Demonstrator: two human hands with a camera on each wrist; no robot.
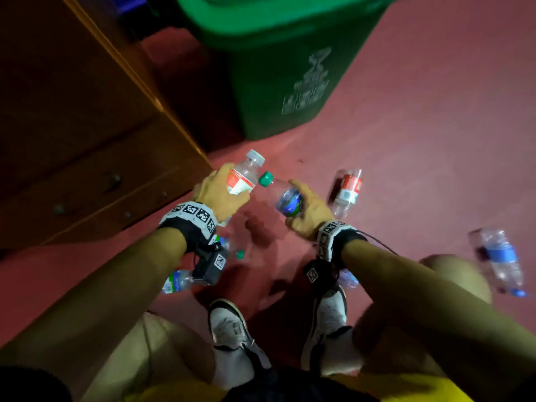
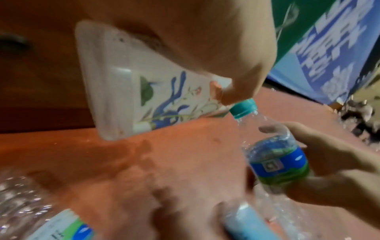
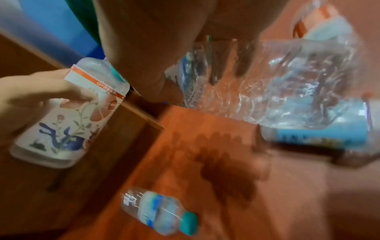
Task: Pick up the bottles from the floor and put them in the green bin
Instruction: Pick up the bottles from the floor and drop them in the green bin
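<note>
My left hand (image 1: 223, 190) grips a clear bottle with a white and red flowered label (image 1: 243, 177) and a white cap; the left wrist view shows this flowered bottle (image 2: 144, 91) under my palm. My right hand (image 1: 304, 204) grips a crumpled clear bottle with a blue-green label (image 1: 288, 201) and a green cap, its cap almost touching the other bottle. The same green-capped bottle (image 2: 275, 160) shows in the left wrist view. Both hands hover over the red floor just in front of the green bin (image 1: 275, 68).
Several bottles lie on the floor: a red-labelled one (image 1: 348, 190) to the right, a blue-labelled one (image 1: 500, 259) far right, two under my left wrist (image 1: 177, 281), one by my right shoe (image 1: 348, 278). A wooden cabinet (image 1: 72, 126) stands at the left.
</note>
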